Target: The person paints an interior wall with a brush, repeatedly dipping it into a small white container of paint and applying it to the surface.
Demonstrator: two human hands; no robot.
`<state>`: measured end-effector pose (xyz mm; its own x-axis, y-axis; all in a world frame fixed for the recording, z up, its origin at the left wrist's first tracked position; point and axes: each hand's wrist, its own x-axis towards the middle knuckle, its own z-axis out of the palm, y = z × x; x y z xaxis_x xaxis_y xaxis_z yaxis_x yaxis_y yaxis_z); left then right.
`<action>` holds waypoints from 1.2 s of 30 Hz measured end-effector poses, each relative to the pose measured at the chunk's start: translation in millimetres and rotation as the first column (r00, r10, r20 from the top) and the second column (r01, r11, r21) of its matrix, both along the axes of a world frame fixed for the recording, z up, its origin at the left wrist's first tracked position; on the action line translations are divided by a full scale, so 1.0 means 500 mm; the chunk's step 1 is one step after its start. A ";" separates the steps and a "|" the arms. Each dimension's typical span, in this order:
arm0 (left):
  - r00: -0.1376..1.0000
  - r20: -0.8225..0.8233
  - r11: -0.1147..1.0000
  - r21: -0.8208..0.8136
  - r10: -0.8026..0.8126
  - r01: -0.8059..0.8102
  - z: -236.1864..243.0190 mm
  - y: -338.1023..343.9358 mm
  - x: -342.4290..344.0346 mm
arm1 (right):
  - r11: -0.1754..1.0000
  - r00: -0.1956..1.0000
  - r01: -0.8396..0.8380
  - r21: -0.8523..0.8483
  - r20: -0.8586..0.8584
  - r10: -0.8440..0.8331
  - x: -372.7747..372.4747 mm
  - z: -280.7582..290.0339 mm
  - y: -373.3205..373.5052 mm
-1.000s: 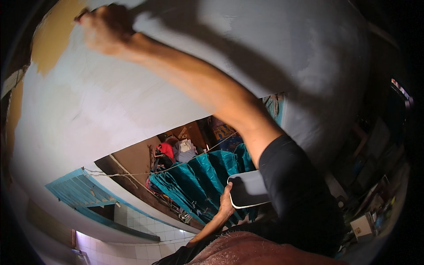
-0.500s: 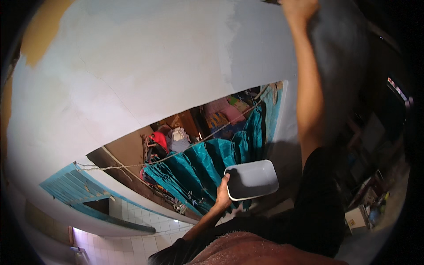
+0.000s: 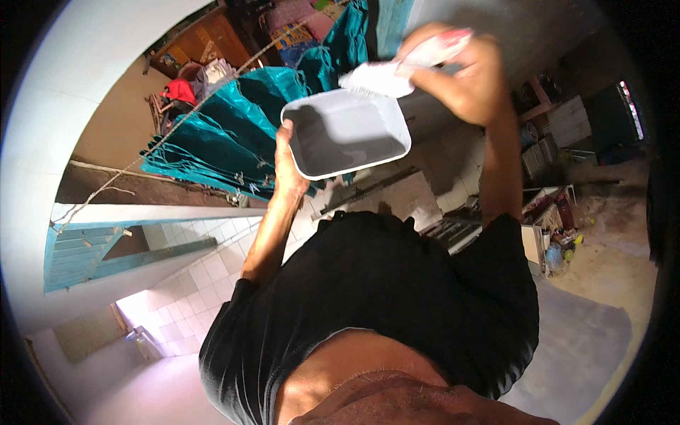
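Observation:
My left hand (image 3: 290,166) grips the left side of a white rectangular tub (image 3: 372,113) with grey liquid, likely paint, in its bottom, partly in shadow. My right hand (image 3: 467,88) is closed on a brush (image 3: 375,78) with a pale, white-coated head and some red on the handle. The brush head hangs at the tub's back right rim; whether it touches the rim I cannot tell.
A teal curtain (image 3: 198,138) hangs on a rope behind the tub, with clothes and a wooden cabinet (image 3: 198,42) beyond. A curved white wall (image 3: 49,142) is at left, blue shutters (image 3: 81,258) below it. Clutter (image 3: 556,241) stands at lower right, beside tiled and bare flooring.
My right hand has come down from high on the wall to the tub with the brush. The view has tipped downward, so the tub and curtain sit higher in it and more floor shows.

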<state>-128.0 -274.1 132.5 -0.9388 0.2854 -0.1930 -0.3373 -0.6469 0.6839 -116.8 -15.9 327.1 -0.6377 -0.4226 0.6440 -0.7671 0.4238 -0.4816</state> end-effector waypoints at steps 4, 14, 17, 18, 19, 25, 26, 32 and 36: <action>1.000 -0.015 1.000 0.005 -0.021 0.022 -0.006 0.023 -0.013 | 1.000 0.929 0.013 -0.009 0.371 -0.009 -0.004 -0.120 0.005; 1.000 0.018 0.999 0.035 -0.006 0.006 -0.039 0.072 -0.020 | 1.000 0.945 -0.024 0.017 0.326 0.017 -0.033 -0.199 0.030; 0.999 0.013 0.999 0.032 -0.036 0.036 -0.041 0.082 -0.018 | 0.998 0.972 0.015 0.056 0.232 -0.028 -0.047 -0.202 0.044; 0.999 0.016 0.999 0.026 -0.045 0.044 -0.040 0.086 -0.015 | 0.998 0.973 0.012 0.056 0.231 -0.025 -0.047 -0.203 0.048; 0.998 0.018 0.998 0.022 -0.053 0.053 -0.039 0.089 -0.015 | 0.996 0.978 0.045 0.081 0.198 -0.060 -0.046 -0.204 0.050; 0.998 0.039 0.999 0.012 -0.050 0.050 -0.047 0.100 -0.017 | 0.979 0.983 0.181 0.093 -0.030 -0.179 -0.023 -0.239 0.051; 0.999 0.031 0.999 0.024 -0.039 0.038 -0.046 0.101 -0.017 | 0.979 0.981 0.191 0.065 -0.052 -0.188 -0.023 -0.245 0.051; 0.999 0.026 0.999 -0.026 -0.035 0.036 -0.039 0.113 -0.009 | 0.967 0.965 0.253 -0.023 -0.060 -0.254 -0.015 -0.257 0.053; 0.999 0.033 0.999 -0.028 -0.031 0.032 -0.036 0.121 -0.006 | 0.952 0.953 0.300 -0.051 -0.035 -0.302 -0.001 -0.255 0.053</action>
